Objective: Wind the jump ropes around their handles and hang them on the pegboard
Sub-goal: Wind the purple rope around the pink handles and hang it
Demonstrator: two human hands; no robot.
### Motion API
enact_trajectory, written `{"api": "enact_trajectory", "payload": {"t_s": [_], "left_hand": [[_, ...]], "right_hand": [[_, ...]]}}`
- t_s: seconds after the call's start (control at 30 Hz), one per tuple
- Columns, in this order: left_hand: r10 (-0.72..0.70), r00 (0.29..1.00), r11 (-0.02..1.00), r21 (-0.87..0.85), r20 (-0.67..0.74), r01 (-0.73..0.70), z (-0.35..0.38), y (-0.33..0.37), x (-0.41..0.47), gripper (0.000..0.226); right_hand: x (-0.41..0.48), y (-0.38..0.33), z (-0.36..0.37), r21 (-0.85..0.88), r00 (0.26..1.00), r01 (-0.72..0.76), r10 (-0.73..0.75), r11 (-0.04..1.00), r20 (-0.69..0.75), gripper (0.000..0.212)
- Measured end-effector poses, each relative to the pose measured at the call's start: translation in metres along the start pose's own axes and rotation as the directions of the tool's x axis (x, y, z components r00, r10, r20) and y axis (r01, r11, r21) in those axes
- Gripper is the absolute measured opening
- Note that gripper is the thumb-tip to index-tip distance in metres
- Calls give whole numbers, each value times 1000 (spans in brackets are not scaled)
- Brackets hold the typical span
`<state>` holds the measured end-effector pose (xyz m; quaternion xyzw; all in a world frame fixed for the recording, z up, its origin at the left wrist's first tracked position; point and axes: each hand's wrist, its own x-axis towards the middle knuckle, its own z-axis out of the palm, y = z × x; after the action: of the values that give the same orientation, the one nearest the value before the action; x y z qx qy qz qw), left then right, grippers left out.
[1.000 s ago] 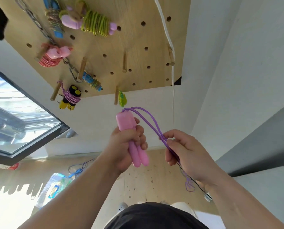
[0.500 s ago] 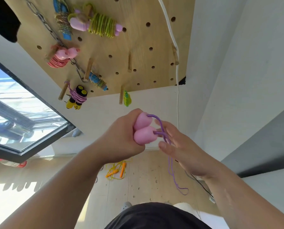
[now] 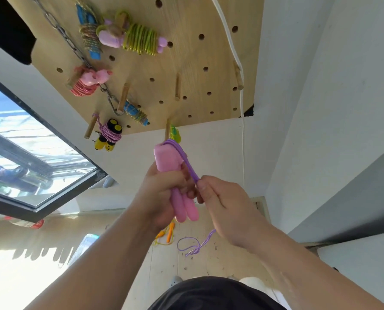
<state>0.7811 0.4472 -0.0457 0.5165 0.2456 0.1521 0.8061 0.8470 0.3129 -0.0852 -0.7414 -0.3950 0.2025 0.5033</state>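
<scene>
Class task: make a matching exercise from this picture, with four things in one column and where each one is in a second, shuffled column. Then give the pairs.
Things:
1 pink handles
2 purple rope
3 yellow-and-black handles
4 orange handles

Places:
A lying on the floor
B pinched by the right hand
C gripped in the left hand
D hung on the pegboard

Pairs: 1-C, 2-B, 3-D, 4-A
</scene>
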Motion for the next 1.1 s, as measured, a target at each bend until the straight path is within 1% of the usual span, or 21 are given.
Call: {"api": "enact_trajectory", "payload": {"t_s": [0.03, 0.07, 0.1, 0.13, 0.2, 0.23, 0.3, 0.33, 0.4, 0.47, 0.53, 0.6, 0.67, 0.7, 0.73, 0.8, 0.83, 0.9, 0.97, 1.1], "left_hand": [[-50, 999, 995, -82, -2, 50, 2, 1, 1, 36], [-92, 996, 987, -135, 1, 92, 3, 3, 2, 38], [-131, 991, 980, -153, 4, 130, 3, 6, 3, 42], [-163, 987, 978, -130, -5, 161, 4, 8, 4, 45], [-192, 978, 981, -49, -86, 188, 8, 9, 6, 46], [-181, 971, 983, -23, -154, 180, 11, 8, 8, 45], [-91, 954, 994, 29, -286, 103, 15, 3, 12, 37], [-19, 945, 996, 76, -327, 46, 16, 0, 14, 36], [100, 930, 988, 148, -354, -50, 19, -5, 15, 36], [160, 919, 980, 166, -360, -106, 20, -8, 15, 32], [182, 910, 979, 155, -372, -133, 19, -7, 14, 29], [184, 897, 983, 95, -401, -159, 17, -5, 14, 26], [160, 891, 982, -21, -425, -186, 13, 1, 13, 25], [149, 894, 977, -77, -422, -199, 11, 5, 13, 26], [143, 902, 970, -124, -408, -210, 10, 9, 12, 25], [144, 921, 958, -183, -363, -222, 7, 15, 11, 23], [143, 931, 956, -196, -335, -217, 7, 17, 10, 23], [133, 949, 955, -218, -286, -200, 8, 17, 6, 22], [122, 960, 953, -240, -253, -185, 7, 14, 3, 23], [109, 975, 964, -220, -193, -152, 6, 10, -4, 27]], "right_hand": [[1, -3, 4, -194, 997, 30, -44, 980, -69, 38], [2, -4, 6, -403, 983, 56, -121, 914, -137, 36], [3, -5, 7, -551, 964, 73, -201, 832, -176, 33], [3, -7, 7, -628, 954, 72, -237, 774, -183, 31], [3, -6, 7, -696, 957, 71, -244, 715, -154, 32], [1, -3, 10, -723, 960, 76, -245, 687, -132, 32], [-4, -5, 20, -747, 972, 104, -226, 657, -63, 32], [-5, -6, 24, -737, 979, 109, -202, 668, -39, 37], [-6, -6, 26, -702, 984, 102, -176, 705, -35, 52], [-8, -5, 24, -685, 979, 126, -201, 717, -31, 63], [-8, -5, 23, -660, 974, 164, -225, 733, -7, 68], [-6, -4, 23, -638, 971, 196, -240, 745, 18, 66], [-3, -1, 21, -602, 965, 214, -263, 769, 7, 58], [-2, 1, 20, -537, 965, 218, -263, 815, -6, 53], [-1, 4, 18, -435, 969, 213, -246, 875, -20, 47], [-2, 9, 16, -155, 980, 168, -182, 974, -78, 42], [-3, 10, 15, -32, 986, 118, -121, 993, -111, 41], [-4, 9, 13, 125, 993, -3, 18, 992, -118, 36], [-4, 9, 12, 196, 993, -100, 110, 975, -39, 34], [-3, 8, 3, 147, 980, -159, 137, 976, 145, 32]]}}
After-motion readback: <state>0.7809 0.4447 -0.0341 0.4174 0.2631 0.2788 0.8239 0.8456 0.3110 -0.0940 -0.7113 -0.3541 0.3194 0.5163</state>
